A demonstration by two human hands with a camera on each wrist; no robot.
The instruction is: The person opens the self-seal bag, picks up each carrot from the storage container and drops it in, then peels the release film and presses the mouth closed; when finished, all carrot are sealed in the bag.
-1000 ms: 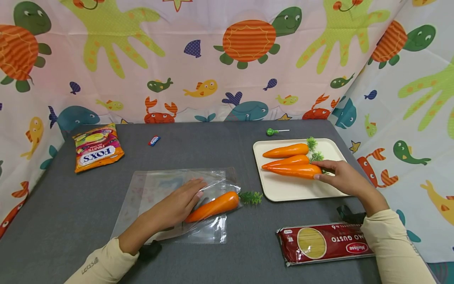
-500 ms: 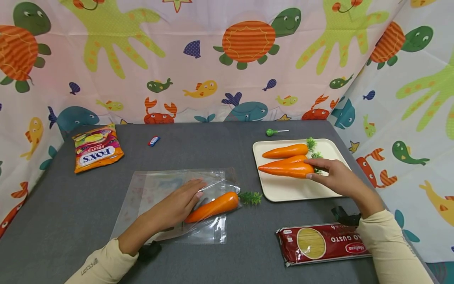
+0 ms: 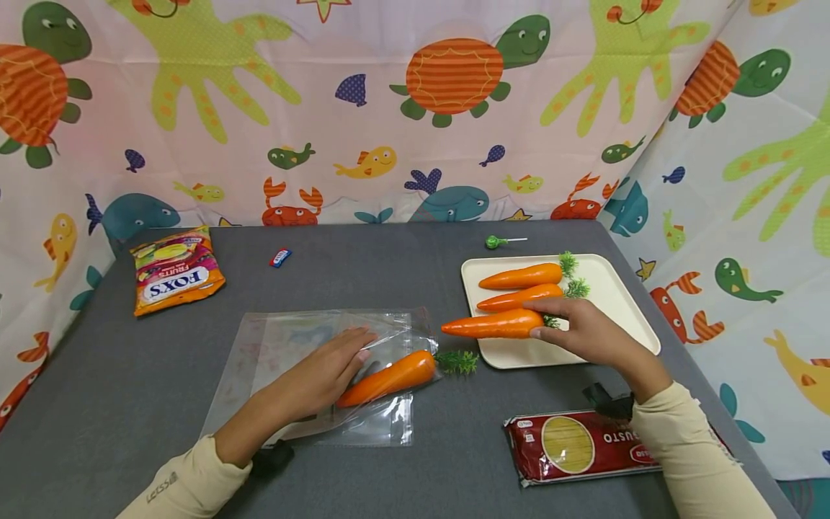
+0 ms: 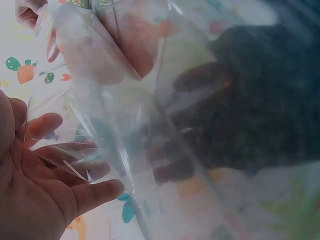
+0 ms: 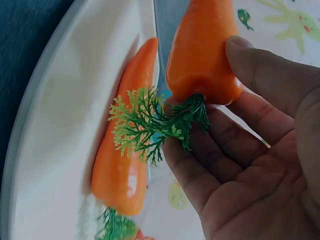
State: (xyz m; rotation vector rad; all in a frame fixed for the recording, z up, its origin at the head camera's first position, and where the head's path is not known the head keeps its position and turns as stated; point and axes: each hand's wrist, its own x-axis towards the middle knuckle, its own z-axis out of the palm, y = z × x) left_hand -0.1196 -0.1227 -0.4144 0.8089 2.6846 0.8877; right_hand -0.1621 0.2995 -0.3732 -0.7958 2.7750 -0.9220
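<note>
My right hand pinches an orange carrot near its green top, thumb on one side and fingers on the other in the right wrist view. The carrot's tip sticks out past the left side of the cream tray. Two more carrots lie on that tray, an upper carrot and a lower carrot. My left hand rests on a clear plastic bag with extended fingers. Beside it a carrot lies inside the bag, its leafy top poking out of the right end.
A red spaghetti packet lies in front of the tray, partly under my right forearm. Behind the tray is a green lollipop. A Fox's candy bag and a small wrapped candy lie at the back left.
My right hand has drawn the front carrot left and toward me, away from the other two on the tray. The left hand and bag stay in place.
</note>
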